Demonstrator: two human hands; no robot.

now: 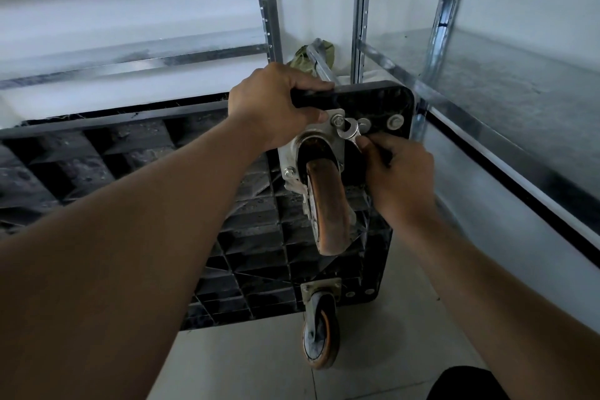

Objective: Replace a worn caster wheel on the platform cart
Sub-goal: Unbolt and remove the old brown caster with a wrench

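Observation:
The black platform cart (394, 97) stands tipped on its side, ribbed underside facing me. A worn orange caster wheel (329, 204) hangs from a silver mounting plate (319, 130) near the cart's upper corner. My left hand (276, 104) grips the cart's top edge, thumb by the plate. My right hand (397, 172) holds an open-end wrench (349, 131) whose jaw sits between a bolt (337, 122) on the plate and a washer to its right. A second caster (319, 334) is mounted at the cart's lower edge, touching the floor.
Galvanized metal shelving surrounds the cart: uprights (362, 10) behind it, a shelf (519, 81) at the right, another at the left. A green cloth bundle (308, 55) and a metal bar lie behind the cart. Pale floor tiles (373, 351) lie below. A dark object (464, 383) sits at bottom right.

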